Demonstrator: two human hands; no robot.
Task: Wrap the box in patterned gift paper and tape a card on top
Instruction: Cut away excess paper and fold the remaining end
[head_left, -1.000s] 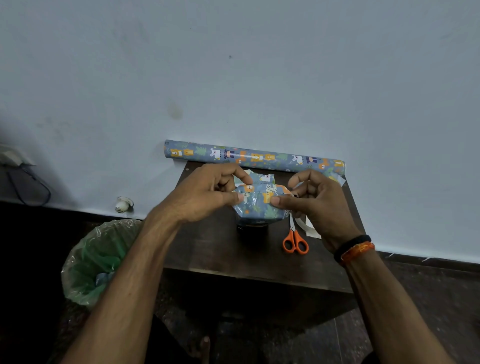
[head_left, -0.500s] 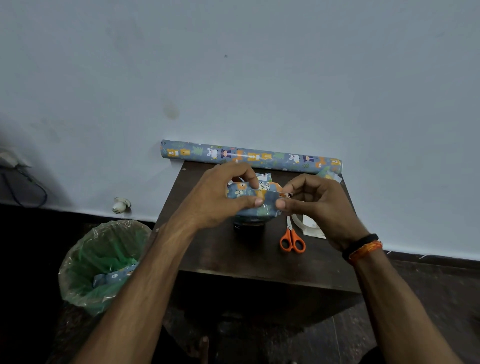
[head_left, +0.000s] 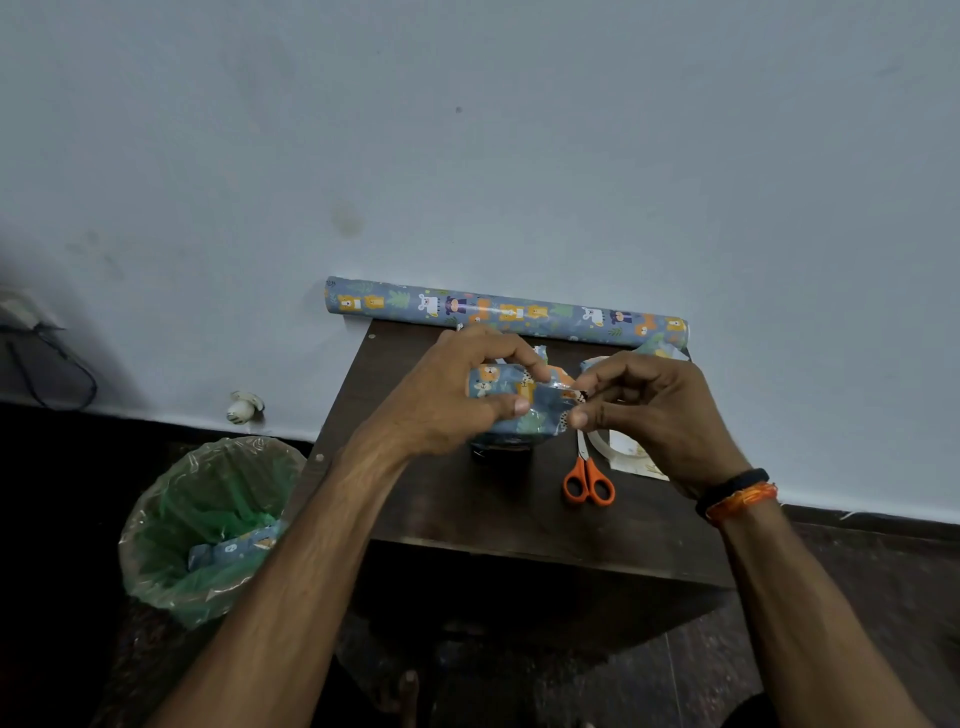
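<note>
A small box wrapped in blue animal-print paper (head_left: 524, 402) is held above the dark table (head_left: 467, 499). My left hand (head_left: 457, 400) grips it from the left, thumb on the front, fingers over the top. My right hand (head_left: 644, 410) pinches the paper's right end, where a shiny strip of tape (head_left: 563, 387) shows. The roll of matching gift paper (head_left: 504, 312) lies along the table's back edge against the wall. A pale card (head_left: 631, 454) lies partly hidden under my right hand.
Orange-handled scissors (head_left: 587, 480) lie on the table right of the box. A tape roll (head_left: 597, 441) peeks out beside the card. A bin with a green liner (head_left: 208, 525) holding paper scraps stands left of the table. A cable (head_left: 62, 374) hangs at far left.
Both hands have tilted the box and pressed the paper's right end in tighter; my left thumb has slid right along the front. The view has shifted slightly.
</note>
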